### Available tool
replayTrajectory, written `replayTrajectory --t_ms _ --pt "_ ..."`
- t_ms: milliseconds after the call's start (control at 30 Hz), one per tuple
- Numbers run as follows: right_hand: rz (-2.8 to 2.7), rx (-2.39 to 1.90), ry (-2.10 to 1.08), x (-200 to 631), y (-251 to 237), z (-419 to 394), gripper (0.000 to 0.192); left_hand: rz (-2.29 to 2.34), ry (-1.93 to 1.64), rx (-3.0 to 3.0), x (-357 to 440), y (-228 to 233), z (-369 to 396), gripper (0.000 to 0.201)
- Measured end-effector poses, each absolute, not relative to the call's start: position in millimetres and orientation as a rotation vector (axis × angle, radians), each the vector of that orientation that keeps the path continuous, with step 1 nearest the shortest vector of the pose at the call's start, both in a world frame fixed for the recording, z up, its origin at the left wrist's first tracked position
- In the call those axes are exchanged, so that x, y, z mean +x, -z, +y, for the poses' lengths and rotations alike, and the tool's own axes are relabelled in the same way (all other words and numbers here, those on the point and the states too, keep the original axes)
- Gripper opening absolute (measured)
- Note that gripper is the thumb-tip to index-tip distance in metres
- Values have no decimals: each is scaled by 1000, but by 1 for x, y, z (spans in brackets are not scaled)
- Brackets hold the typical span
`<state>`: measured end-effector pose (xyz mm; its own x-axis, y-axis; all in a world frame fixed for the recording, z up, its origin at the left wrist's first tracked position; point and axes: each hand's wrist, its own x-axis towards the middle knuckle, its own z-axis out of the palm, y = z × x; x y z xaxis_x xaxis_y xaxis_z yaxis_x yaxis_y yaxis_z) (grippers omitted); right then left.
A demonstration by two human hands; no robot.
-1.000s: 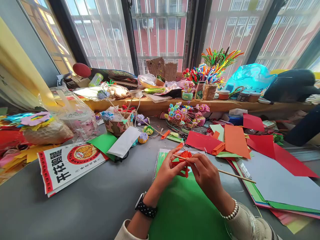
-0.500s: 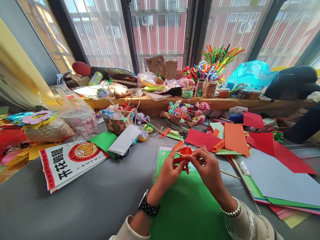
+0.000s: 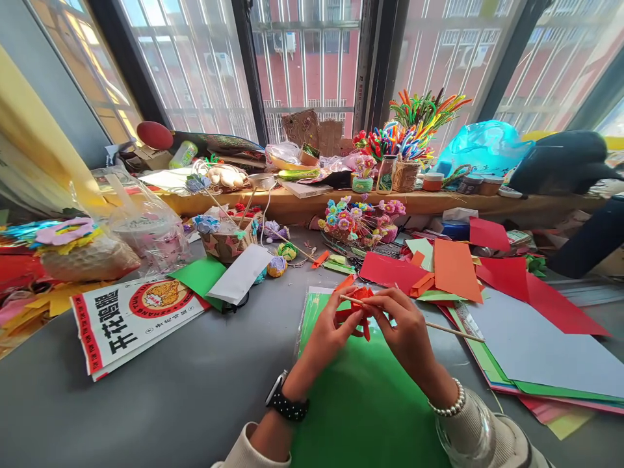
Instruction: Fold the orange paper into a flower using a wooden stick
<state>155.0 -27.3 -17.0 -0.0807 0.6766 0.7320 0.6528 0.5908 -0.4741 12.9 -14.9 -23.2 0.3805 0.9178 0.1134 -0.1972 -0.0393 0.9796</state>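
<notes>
Head view: left hand point(image 3: 327, 333) and right hand point(image 3: 407, 330) both pinched shut on a red folded paper flower point(image 3: 355, 311), held just above the green sheet point(image 3: 361, 396) on the grey worktop point(image 3: 195, 396). Right grip also pins a thin wooden stick point(image 3: 453, 332) running through the flower. Paper looks light, soft, crushes easily; best held at the folded base. Loose red and orange sheets point(image 3: 455, 268) close on the right, printed bag point(image 3: 129, 315) left.

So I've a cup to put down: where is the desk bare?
Bare grey desktop lies left of the green paper sheet, below the white printed bag. Crowded: the coloured paper pile right, and the wooden ledge behind.
</notes>
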Motion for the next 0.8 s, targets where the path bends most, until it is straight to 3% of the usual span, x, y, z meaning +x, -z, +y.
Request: replayTrajectory --t_ms 100,433,800 --pt "-1778 -1101 -3 153 19 -28 9 730 -1018 1273 12 23 -15 46" --pt "-1676 -1144 -403 154 13 -30 5 741 -1077 1404 12 26 -15 42" --pt "-1697 -1138 -349 155 10 -31 7 757 -1123 1534 12 29 -16 41"
